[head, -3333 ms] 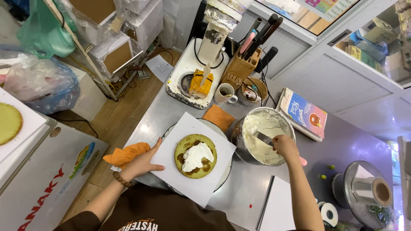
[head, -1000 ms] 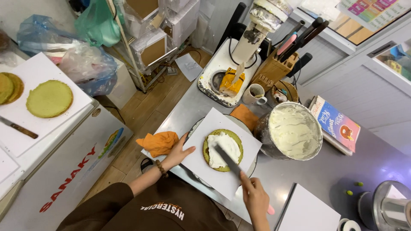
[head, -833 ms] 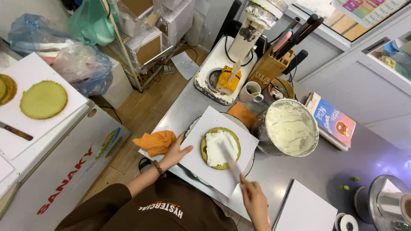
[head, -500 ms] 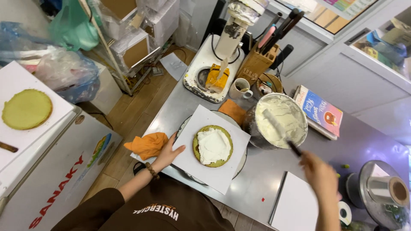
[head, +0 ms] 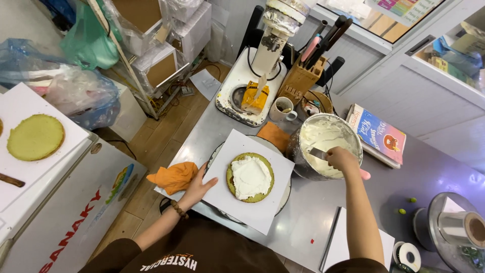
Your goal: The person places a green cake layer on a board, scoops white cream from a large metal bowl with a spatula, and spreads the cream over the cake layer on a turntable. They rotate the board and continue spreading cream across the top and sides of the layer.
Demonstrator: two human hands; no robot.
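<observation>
— What have you got in front of you?

— A round green cake layer (head: pixel 250 178) with a patch of white cream spread over its middle. It lies on a white square of paper (head: pixel 237 202), and that sits on a turntable (head: pixel 284 193) whose rim shows past the paper's edges, all on the steel counter (head: pixel 303 222) close to me.

— And your hands?

— My left hand (head: pixel 198 186) lies flat and unclenched, fingers spread, on the paper's edge at nine o'clock from the cake. It grips nothing. A bead bracelet (head: pixel 178 208) is on that wrist. My right hand (head: pixel 342 160) is at two o'clock from the cake, over the steel mixing bowl (head: pixel 298 157), fingers curled around a pink-handled palette knife (head: pixel 319 154). Its blade points into the cream (head: pixel 323 136) in the bowl.

— What lies around that?

— An orange cloth (head: pixel 174 176) is bunched just beside my left hand, at nine o'clock. A second orange piece (head: pixel 273 136) peeks out between the paper and the bowl. At twelve o'clock stands a white stand mixer (head: pixel 268 45) with a yellow carton (head: pixel 253 98) on its base, a mug (head: pixel 281 108) beside it and a wooden knife block (head: pixel 301 81) next to that. A colourful book (head: pixel 379 136) lies at three o'clock from the bowl. Far off at nine o'clock, another green cake layer (head: pixel 35 137) rests on white paper on the chest freezer (head: pixel 65 202).
</observation>
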